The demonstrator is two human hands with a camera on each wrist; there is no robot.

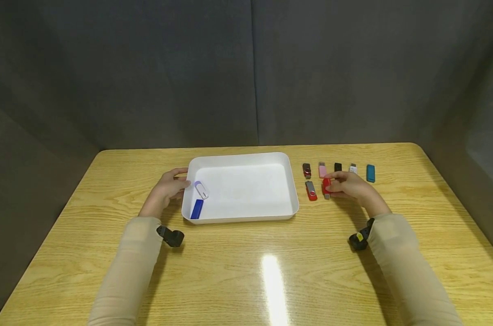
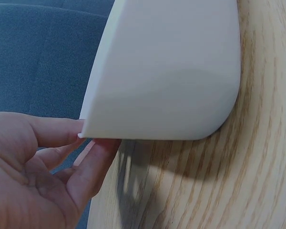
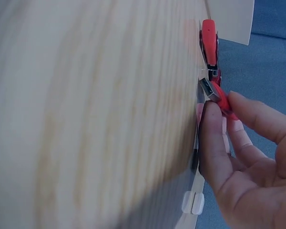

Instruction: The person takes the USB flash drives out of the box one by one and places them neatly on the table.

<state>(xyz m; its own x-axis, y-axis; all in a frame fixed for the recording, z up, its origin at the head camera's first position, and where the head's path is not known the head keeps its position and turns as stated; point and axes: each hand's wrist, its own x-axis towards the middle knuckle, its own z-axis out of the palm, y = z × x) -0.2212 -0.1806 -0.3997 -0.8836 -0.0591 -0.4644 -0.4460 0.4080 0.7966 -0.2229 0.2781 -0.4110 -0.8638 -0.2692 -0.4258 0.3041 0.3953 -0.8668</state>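
Right hand (image 1: 348, 186) has its fingers curled around the red USB stick (image 1: 326, 187), thumb on one side and fingertips (image 3: 214, 129) on the other. In the right wrist view the metal plug end pokes out ahead of the fingers, and the stick sits low over the table (image 1: 246, 271); whether it is clear of the wood I cannot tell. That is a pinch on a small, slick body near one end, so the risk is plain: the stick pivots or squirts out of the fingers.

Just beside it lies a second red swivel stick (image 1: 311, 190), close enough that a knuckle or the held stick could nudge it out of line. Behind the hand sits the far row: a dark red stick (image 1: 306, 170), a pink one (image 1: 322, 170), a black one (image 1: 338, 167), a white one (image 1: 353, 168) and a teal one (image 1: 370, 173). A careless lift could sweep those too.

Left hand (image 1: 168, 189) rests relaxed, fingers nearly straight, against the left wall of the white tray (image 1: 240, 219), gripping nothing. The left wrist view shows the fingertips touching the tray's corner. If that hand pushes, the light tray could slide.

Inside the tray, near the left wall, lie a white-and-lilac stick (image 1: 201, 189) and a blue stick (image 1: 196, 209); a stick dropped from height could bounce off them.
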